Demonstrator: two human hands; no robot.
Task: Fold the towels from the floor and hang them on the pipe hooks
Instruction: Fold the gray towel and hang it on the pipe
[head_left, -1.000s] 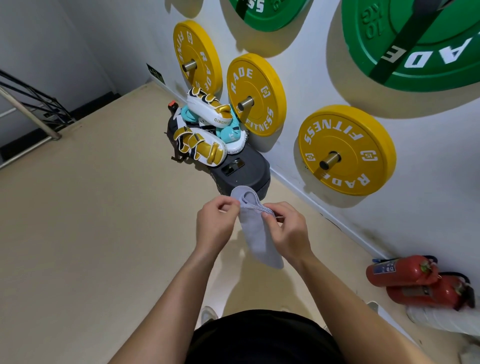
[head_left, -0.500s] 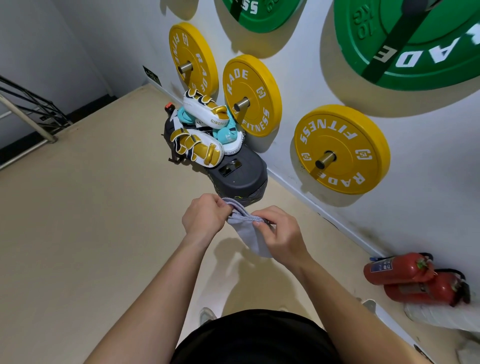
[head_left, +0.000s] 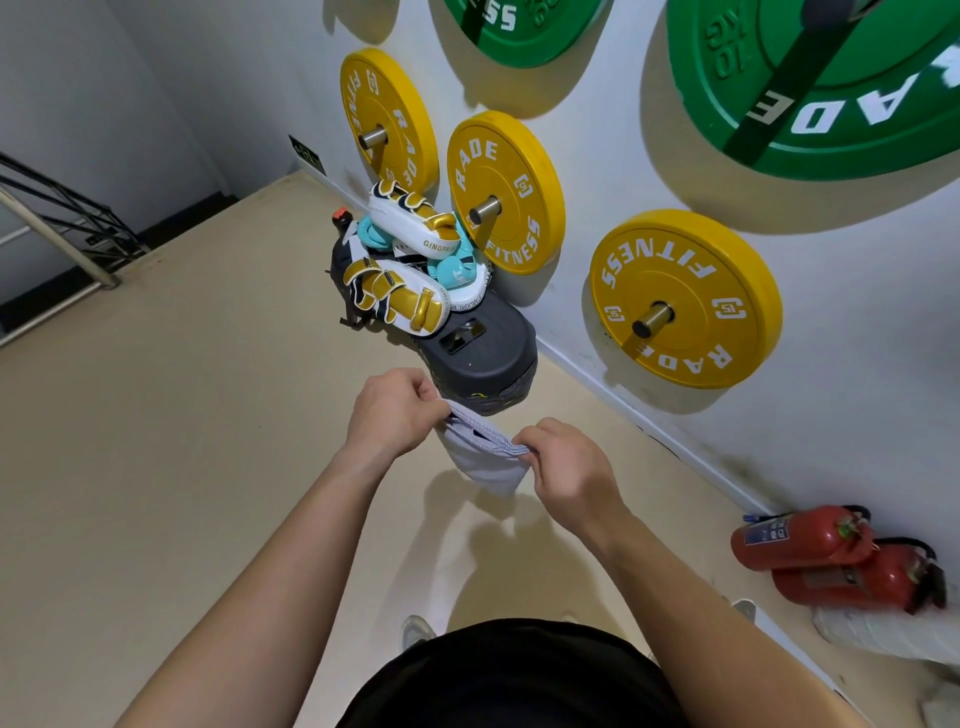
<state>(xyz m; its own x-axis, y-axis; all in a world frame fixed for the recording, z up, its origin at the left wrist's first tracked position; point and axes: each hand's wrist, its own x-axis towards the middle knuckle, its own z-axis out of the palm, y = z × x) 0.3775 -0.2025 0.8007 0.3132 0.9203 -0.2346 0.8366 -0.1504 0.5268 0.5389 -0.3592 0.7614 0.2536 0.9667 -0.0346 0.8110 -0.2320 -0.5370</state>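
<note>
A small grey towel (head_left: 480, 457) hangs folded between my two hands at chest height above the beige floor. My left hand (head_left: 395, 410) pinches its upper left corner. My right hand (head_left: 563, 460) grips the upper right edge, and the cloth's top edge runs taut between them. The folded body of the towel droops below that edge. Metal pegs (head_left: 652, 319) stick out of the white wall through yellow weight plates (head_left: 685, 299) ahead and to the right.
A dark pad (head_left: 483, 358) leans at the wall foot with gold-and-white strike pads (head_left: 400, 296) and teal dumbbells piled on it. Two red fire extinguishers (head_left: 831, 556) lie at the right. Green plates (head_left: 810, 83) hang higher up. A stair railing (head_left: 57, 223) is far left.
My hands have drawn apart, stretching the towel's top edge flat. The towel hangs shorter than a second ago, when a long strip dangled from a bunched loop.
</note>
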